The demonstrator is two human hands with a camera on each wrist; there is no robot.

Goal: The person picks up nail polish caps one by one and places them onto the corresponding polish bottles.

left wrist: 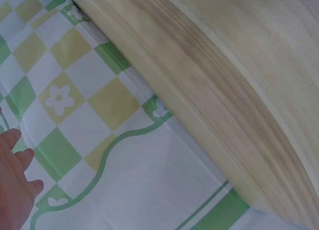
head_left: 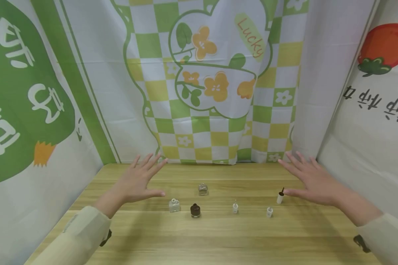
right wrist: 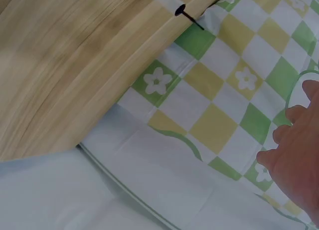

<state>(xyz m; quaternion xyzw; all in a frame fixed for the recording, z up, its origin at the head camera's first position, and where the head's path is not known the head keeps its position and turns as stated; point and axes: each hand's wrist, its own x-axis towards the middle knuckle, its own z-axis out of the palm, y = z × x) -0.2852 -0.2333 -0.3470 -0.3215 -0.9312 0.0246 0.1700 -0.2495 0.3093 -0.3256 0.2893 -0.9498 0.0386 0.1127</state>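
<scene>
"Pale sleeves (head_left: 83, 230) are filling the lower left and lower right of the frame. What are the hands doing?"

"Hovering over the desk (head_left: 172, 246). At centre left, the left hand (head_left: 138, 184) is spreading its fingers, thumb pointing inward; at centre right, the right hand (head_left: 313, 185) is mirroring it."

"Is either grip holding anything?"

"Neither is. Both are released, fingers fanning apart."

"And the little pieces?"

"Left of centre, a clear bottle (head_left: 174, 206) and a dark bottle (head_left: 195, 211) are standing side by side, with a glittery bottle (head_left: 203, 189) sitting above them in the frame. Right of centre, a thin-brushed cap (head_left: 235, 208) is pointing its brush up, then comes a plain white cap (head_left: 269, 212), then a dark-brushed cap (head_left: 280, 198) just beside the right thumb."

"Touching it?"

"I'm not able to tell. In the right wrist view it's showing at the top, well apart from the visible fingers."

"How would you be handling it?"

"I'd be pinching low on the white body, keeping skin off the brush and lifting straight; a sideways nudge would probably be tipping it. Meanwhile I'd be steadying any bottle by its sides."
</scene>
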